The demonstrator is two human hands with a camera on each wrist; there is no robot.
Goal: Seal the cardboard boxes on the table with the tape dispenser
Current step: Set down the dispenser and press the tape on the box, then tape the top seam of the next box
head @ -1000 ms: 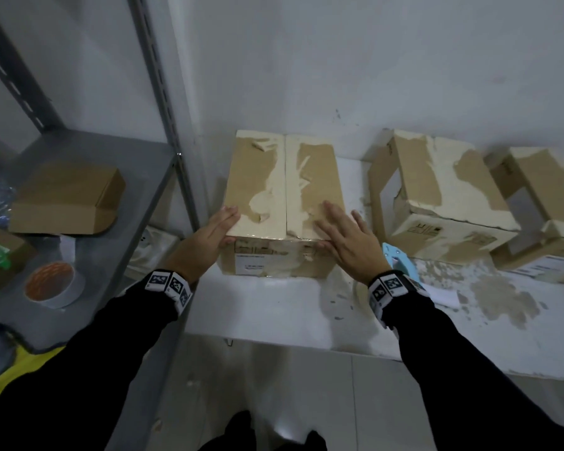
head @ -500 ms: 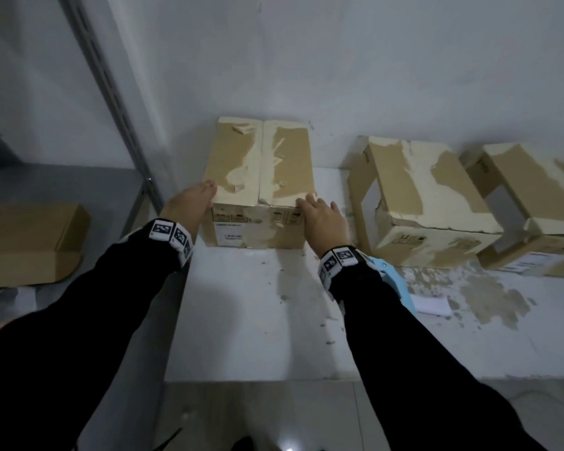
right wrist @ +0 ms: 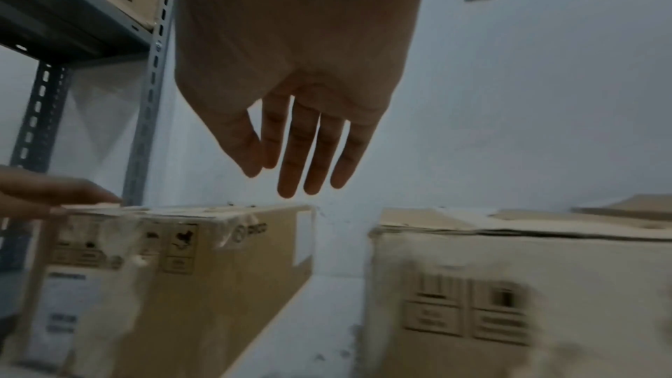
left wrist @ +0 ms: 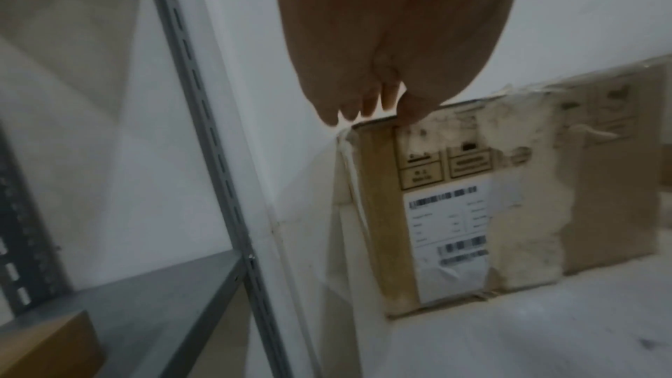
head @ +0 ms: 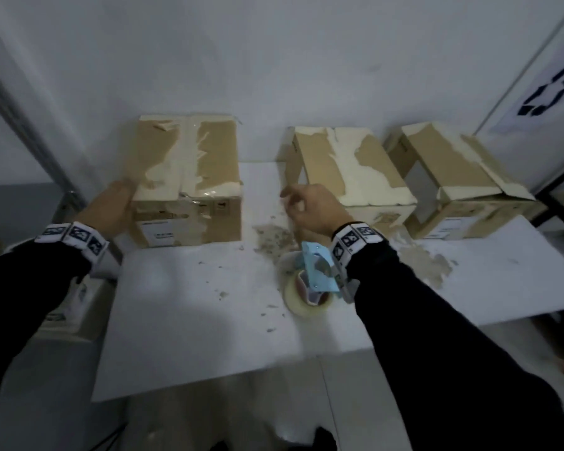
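Three worn cardboard boxes stand in a row along the wall on the white table (head: 192, 320). My left hand (head: 111, 209) lies flat against the left side of the left box (head: 189, 177), thumb on its top front corner (left wrist: 403, 114). The right hand (head: 310, 206) hovers in the gap between the left box and the middle box (head: 349, 170), fingers (right wrist: 298, 160) loosely straight and holding nothing. The right box (head: 453, 180) has a raised flap. A blue tape dispenser (head: 313, 278) with a clear roll lies on the table under my right wrist.
A grey metal shelf rack (left wrist: 203, 125) stands just left of the table with a cardboard box (left wrist: 43, 349) on its shelf. Another box (head: 79, 307) sits lower at the left. A white panel with a recycling mark (head: 551, 92) rises at the right. Torn paper patches mark the tabletop.
My right hand has left the front of the left box and moved right into the gap. The left hand stays at that box's left side. The view has swung right, showing the dispenser.
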